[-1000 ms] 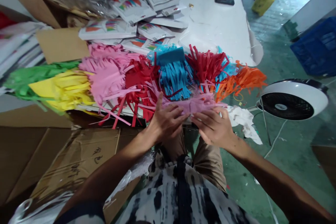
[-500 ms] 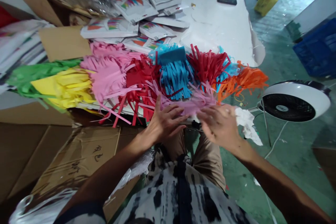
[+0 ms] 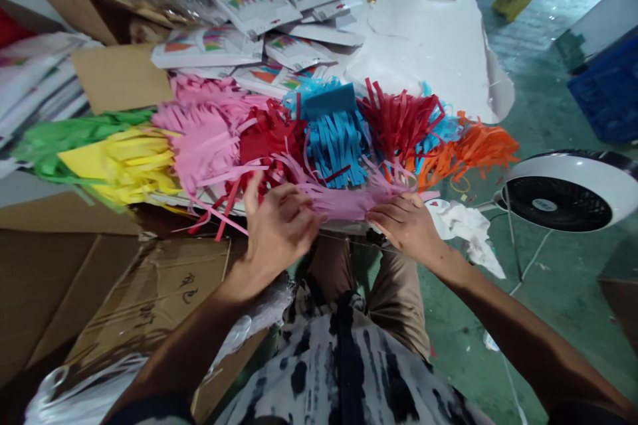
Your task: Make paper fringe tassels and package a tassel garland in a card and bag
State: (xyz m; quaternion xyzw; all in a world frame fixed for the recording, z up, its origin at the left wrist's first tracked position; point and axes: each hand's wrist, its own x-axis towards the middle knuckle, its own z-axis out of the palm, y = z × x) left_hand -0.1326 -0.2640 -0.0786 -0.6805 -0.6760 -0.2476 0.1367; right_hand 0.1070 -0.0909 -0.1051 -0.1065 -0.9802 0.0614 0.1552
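A pink fringed tissue-paper tassel (image 3: pixel 346 204) lies along the table's front edge, between my hands. My left hand (image 3: pixel 284 219) has its fingers curled onto the left end of the tassel. At the other end my right hand (image 3: pixel 403 219) pinches the paper with fingers pressed together. Just behind are a red tassel (image 3: pixel 272 139), a blue tassel (image 3: pixel 336 139), a second red tassel (image 3: pixel 399 119) and an orange tassel (image 3: pixel 468 149). Further left lie a pink pile (image 3: pixel 207 139), a yellow tassel (image 3: pixel 129 163) and a green one (image 3: pixel 74 139).
Printed packets (image 3: pixel 254 6) are heaped on the white-covered table (image 3: pixel 423 40). A fan (image 3: pixel 568 192) stands to the right, beside a crumpled white tissue (image 3: pixel 468 229). Cardboard (image 3: pixel 164 292) sits below on the left. A blue crate (image 3: pixel 608 93) is on the floor at right.
My left hand has moved left, and its spread fingers have curled onto the tassel's left end. My right hand has settled on the right end. The pink paper looks straighter between them.
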